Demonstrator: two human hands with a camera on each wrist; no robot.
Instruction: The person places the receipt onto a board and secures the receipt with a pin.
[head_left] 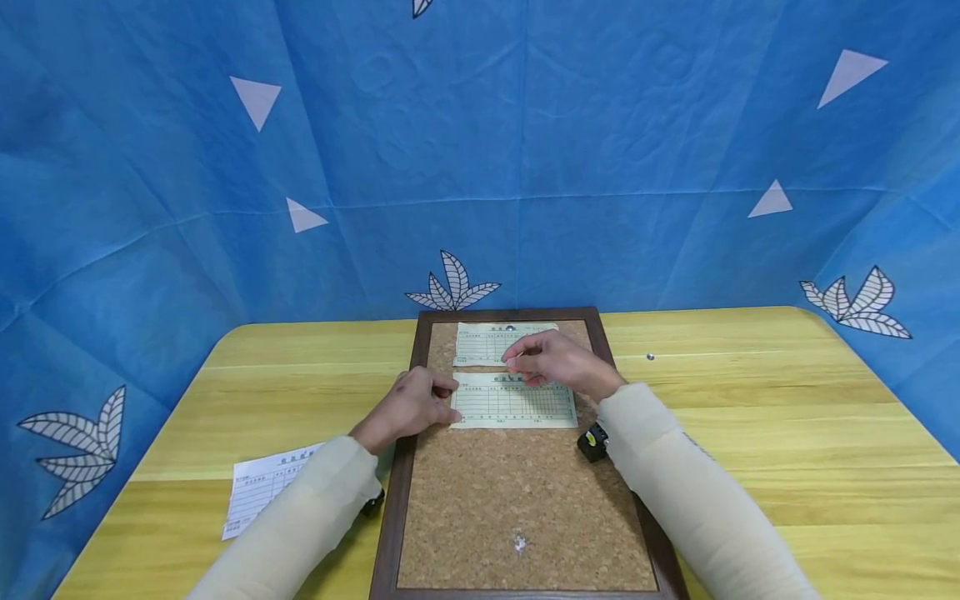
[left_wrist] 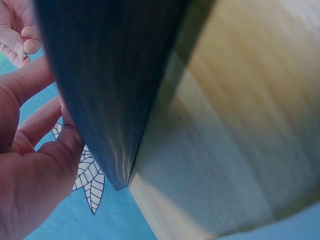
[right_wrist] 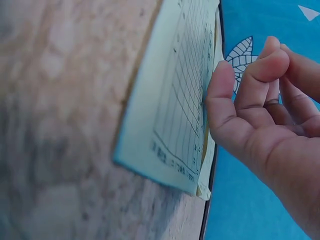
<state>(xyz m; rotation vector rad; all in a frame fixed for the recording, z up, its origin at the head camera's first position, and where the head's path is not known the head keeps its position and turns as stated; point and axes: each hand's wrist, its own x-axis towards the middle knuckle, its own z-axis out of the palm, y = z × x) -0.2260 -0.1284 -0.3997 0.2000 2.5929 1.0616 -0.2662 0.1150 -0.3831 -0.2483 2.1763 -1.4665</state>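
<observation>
A cork board (head_left: 517,492) in a dark wooden frame lies on the table. My left hand (head_left: 412,402) reaches over its left edge, thumb and fingertips resting on the left end of the lower printed slip (head_left: 517,407). Above that slip, my right hand (head_left: 562,364) pinches a tiny metallic thumbtack (left_wrist: 25,56) between thumb and forefinger. In the right wrist view the fingertips hide it. An upper printed slip (head_left: 480,343) lies just beyond, with a thumbtack (head_left: 511,327) near its top; the right fingers partly cover its lower right.
One loose thumbtack (head_left: 650,357) sits on the yellow wooden table (head_left: 750,392), right of the board. A white printed sheet (head_left: 258,487) lies at the left, partly under the left sleeve. Blue patterned cloth (head_left: 600,167) hangs behind. The cork has a pale worn spot (head_left: 520,543) near the front.
</observation>
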